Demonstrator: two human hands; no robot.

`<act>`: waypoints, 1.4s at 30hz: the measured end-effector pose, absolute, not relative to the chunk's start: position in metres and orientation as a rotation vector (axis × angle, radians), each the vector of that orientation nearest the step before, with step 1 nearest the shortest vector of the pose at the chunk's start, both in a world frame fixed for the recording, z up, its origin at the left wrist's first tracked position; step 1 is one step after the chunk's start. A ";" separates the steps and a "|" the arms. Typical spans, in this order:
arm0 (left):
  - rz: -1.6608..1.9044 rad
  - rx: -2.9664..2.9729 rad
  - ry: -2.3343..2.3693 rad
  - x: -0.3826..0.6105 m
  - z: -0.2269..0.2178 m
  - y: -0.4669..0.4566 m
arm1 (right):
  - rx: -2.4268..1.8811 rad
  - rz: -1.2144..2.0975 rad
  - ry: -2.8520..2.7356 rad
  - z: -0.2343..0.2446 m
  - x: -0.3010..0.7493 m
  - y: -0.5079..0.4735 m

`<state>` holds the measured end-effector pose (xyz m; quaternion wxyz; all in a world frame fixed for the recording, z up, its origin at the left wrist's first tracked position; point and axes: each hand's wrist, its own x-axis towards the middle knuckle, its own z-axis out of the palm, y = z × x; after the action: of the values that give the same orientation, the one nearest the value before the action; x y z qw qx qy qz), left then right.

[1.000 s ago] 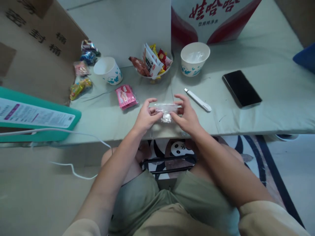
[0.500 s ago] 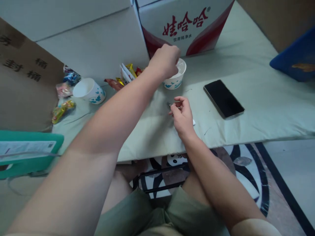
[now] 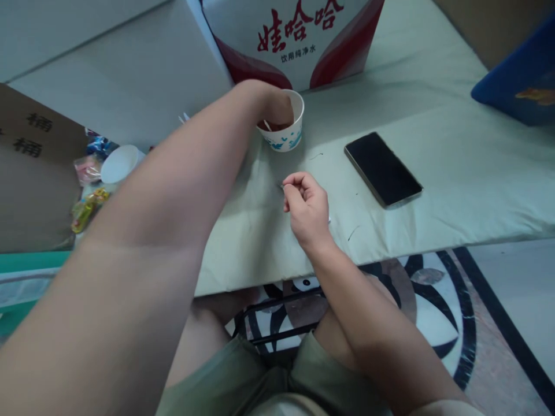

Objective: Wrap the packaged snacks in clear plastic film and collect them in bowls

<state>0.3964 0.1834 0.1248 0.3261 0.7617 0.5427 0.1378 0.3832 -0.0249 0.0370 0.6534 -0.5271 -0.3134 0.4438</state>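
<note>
My left hand [image 3: 280, 107] reaches down into a white paper cup [image 3: 285, 138] with blue-green leaf prints. Its fingers are hidden inside the cup. Something reddish-brown and a short white strip [image 3: 267, 125] show by the near rim. Below the cup, my right hand [image 3: 307, 209] is closed in a pinch just above the cloth. A small thin grey thing [image 3: 281, 186] pokes out at its fingertips, too small to name. A bit of something white [image 3: 329, 220] peeks out beside the right wrist.
A phone [image 3: 384, 169] lies dark on the cloth-covered table [image 3: 468, 202]. Behind the cup stands a white-and-red carton [image 3: 299, 72]. To the left are a second paper cup [image 3: 121, 164] and wrapped snacks [image 3: 88, 209], partly behind my left arm. A blue object [image 3: 515, 86] stands at right.
My left hand has gone from above the cup rim down into the cup. The right hand keeps its pinch with little movement. The view has shifted slightly.
</note>
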 end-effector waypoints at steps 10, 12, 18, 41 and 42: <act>1.525 1.893 1.400 0.216 0.103 0.043 | -1.504 0.521 -1.162 0.033 0.383 -0.035; 1.526 1.786 1.774 0.157 0.066 0.013 | -1.648 0.285 -1.287 0.031 0.377 -0.039; 1.149 1.932 2.020 0.065 0.021 0.002 | -1.962 0.010 -1.440 0.014 0.366 -0.041; 0.603 0.885 1.312 0.101 0.035 -0.012 | -1.613 0.606 -1.312 0.005 0.352 -0.042; 0.621 0.928 1.319 0.108 0.034 -0.013 | -1.533 0.735 -1.257 0.005 0.352 -0.042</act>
<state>0.1075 -0.0131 0.0336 0.6493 0.4083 0.5806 0.2732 0.3521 -0.0419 0.0046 0.4914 -0.6316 -0.5177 0.3026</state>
